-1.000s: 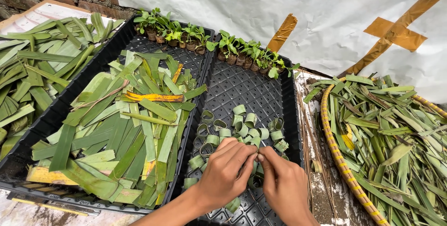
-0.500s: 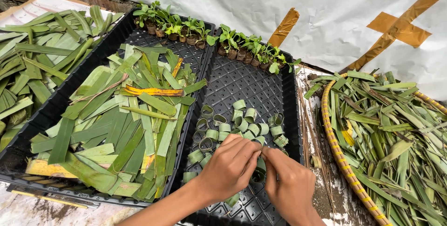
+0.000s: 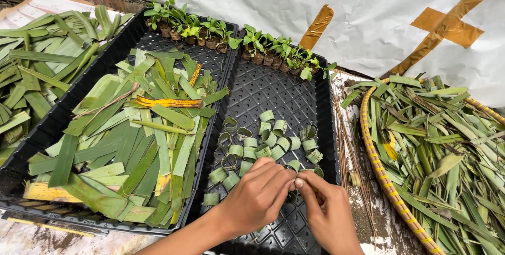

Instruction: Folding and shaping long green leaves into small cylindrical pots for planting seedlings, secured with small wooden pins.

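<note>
both hands, left hand (image 3: pixel 256 198) and right hand (image 3: pixel 326 210), pinch shut on one leaf ring (image 3: pixel 290 197) (mostly hidden) over the black tray (image 3: pixel 326 129), beside other leaf rings (image 3: pixel 265 142).

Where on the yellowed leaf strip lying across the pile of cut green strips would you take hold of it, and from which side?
Grip the yellowed leaf strip near its right end, coming from above. It lies flat and crosswise on top of the cut green strips in the left black tray, so nothing covers it. That end is nearer the hands, and a pinch across its narrow width should probably lift it without dragging the strips beneath.
</note>
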